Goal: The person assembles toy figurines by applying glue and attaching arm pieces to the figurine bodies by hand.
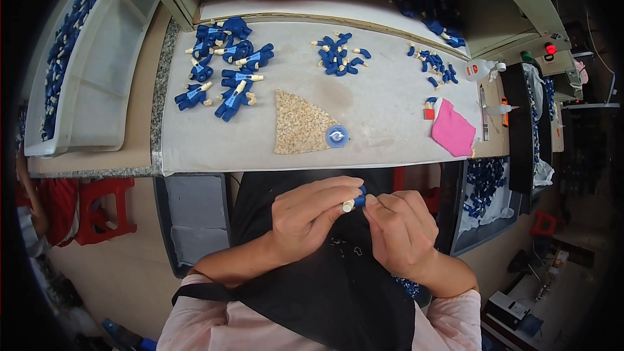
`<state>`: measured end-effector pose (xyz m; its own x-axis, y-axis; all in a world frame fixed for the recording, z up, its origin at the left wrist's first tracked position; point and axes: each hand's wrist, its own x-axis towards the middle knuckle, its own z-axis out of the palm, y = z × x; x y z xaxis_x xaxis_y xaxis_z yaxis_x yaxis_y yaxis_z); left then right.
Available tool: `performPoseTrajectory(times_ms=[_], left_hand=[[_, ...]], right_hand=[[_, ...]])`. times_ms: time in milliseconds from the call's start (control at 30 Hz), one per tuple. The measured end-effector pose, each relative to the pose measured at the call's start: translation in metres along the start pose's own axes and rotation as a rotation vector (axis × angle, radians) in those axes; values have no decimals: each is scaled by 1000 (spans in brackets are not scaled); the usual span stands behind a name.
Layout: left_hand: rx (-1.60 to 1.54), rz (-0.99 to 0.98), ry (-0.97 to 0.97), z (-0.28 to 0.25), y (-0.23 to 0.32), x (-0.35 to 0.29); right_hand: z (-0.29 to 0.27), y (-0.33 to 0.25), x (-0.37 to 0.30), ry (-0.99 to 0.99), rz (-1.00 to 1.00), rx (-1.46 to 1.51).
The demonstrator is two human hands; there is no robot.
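Observation:
Both hands meet over my lap, below the table's front edge. My left hand (pixel 311 213) pinches a small blue toy limb with a cream tip (pixel 355 203). My right hand (pixel 398 227) grips the same piece from the right side, fingers curled around it. On the grey table mat (pixel 383 104) lie a pile of blue toy figures (pixel 224 68) at the left, a group of small blue limb parts (pixel 339 54) in the middle, and more blue parts (pixel 434 65) at the right.
A tan triangular sponge (pixel 299 125) and a round blue cap (pixel 337 136) lie near the front edge. A pink cloth (pixel 453 132), a glue bottle (pixel 482 69) and a white tray (pixel 97 71) of blue parts border the mat. A bin of blue parts (pixel 484 185) stands at my right, a red stool (pixel 97 211) at my left.

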<state>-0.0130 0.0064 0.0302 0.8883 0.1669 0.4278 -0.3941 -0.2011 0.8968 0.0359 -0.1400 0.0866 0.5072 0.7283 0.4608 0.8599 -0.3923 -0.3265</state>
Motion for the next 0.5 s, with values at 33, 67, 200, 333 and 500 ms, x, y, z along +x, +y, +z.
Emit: performPoseTrajectory(times_ms=[33,67,200,333,500], left_hand=[[-9,-7,1,0,-1,-1],[-9,-7,0,1,-1,-1],[-40,-77,26,3,-3,-1],[-121,-303,38,8,-6,-3],[-211,-437,29,13,-16,-5]], right_hand=[[0,0,0,-4,3,7],[0,0,0,-4,4,7],[1,6,2,-45,47,60],[3,12,7,-114,166,129],[9,21,8,-184,324,227]])
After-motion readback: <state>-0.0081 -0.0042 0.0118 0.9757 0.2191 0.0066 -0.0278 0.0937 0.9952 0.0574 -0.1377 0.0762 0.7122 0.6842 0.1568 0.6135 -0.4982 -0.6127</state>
